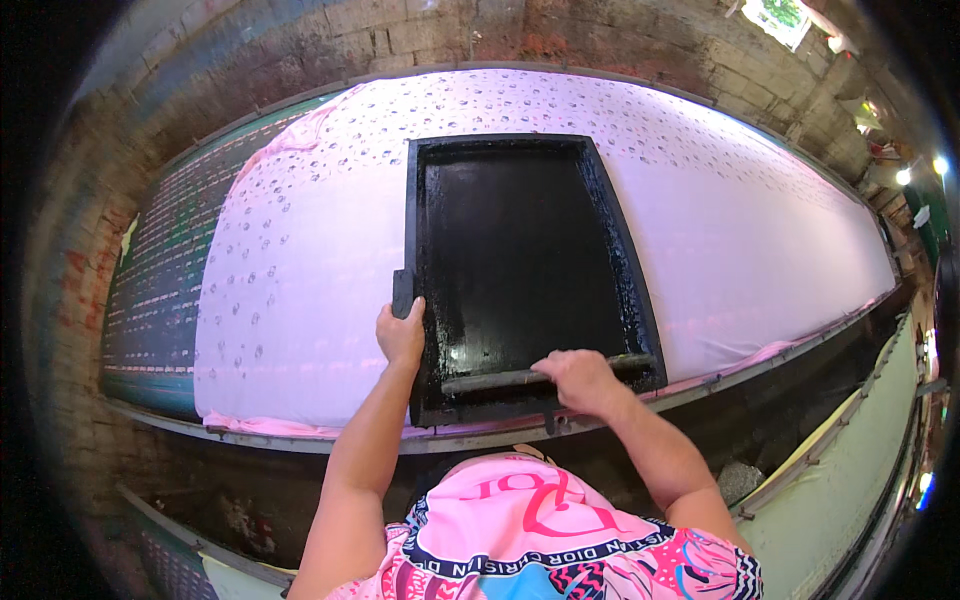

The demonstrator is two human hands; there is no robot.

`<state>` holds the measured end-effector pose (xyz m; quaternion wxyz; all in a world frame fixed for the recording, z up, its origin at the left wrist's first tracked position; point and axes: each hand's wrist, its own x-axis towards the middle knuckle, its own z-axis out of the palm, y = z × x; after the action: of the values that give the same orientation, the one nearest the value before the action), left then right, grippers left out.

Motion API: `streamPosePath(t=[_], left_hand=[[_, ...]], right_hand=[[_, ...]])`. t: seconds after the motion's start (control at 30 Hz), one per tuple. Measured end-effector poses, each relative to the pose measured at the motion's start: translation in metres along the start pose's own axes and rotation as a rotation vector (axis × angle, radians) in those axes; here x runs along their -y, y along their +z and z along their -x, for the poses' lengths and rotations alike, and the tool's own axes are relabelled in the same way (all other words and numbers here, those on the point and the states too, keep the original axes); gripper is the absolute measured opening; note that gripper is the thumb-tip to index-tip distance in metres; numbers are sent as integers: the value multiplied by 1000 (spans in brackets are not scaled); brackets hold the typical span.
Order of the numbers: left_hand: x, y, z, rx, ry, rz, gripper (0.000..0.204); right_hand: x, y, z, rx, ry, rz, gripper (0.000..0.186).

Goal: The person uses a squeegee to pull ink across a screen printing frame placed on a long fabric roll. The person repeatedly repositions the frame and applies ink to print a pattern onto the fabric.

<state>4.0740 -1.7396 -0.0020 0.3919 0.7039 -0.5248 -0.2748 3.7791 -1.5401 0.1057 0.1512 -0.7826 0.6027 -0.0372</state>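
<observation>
A large black screen-printing frame [520, 240] lies flat on pale pink fabric [300, 330] spread over a long table. Dark wet ink coats its inner surface. My right hand [580, 380] is closed around a long squeegee [490, 381], which lies crosswise near the frame's close end. My left hand [402, 335] grips the frame's left edge by a dark block-shaped handle [402, 293], thumb up on the rim. Small dark printed motifs dot the fabric along the far side and to the left of the frame. The fabric right beside the frame's right edge looks plain.
Left of the fabric, the dark green tabletop [160, 260] shows rows of pale marks. A metal rail [480, 440] runs along the table's near edge. Behind stands a block wall [450, 35]. Another pale-covered table [850, 480] is at the lower right.
</observation>
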Motion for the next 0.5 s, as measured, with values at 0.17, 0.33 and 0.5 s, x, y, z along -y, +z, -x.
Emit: streamPosePath(t=[0.17,0.33,0.5], left_hand=[[8,2,-9,-128,103,143,53],[13,5,-1,-92,201,358,58],[19,4,-4,-50,217,341,67]], right_hand=[[21,-35,-13,154,39,-13,38],[39,1,8,-87,12,-53,36],[42,25,-4,-299,-83,109,38]])
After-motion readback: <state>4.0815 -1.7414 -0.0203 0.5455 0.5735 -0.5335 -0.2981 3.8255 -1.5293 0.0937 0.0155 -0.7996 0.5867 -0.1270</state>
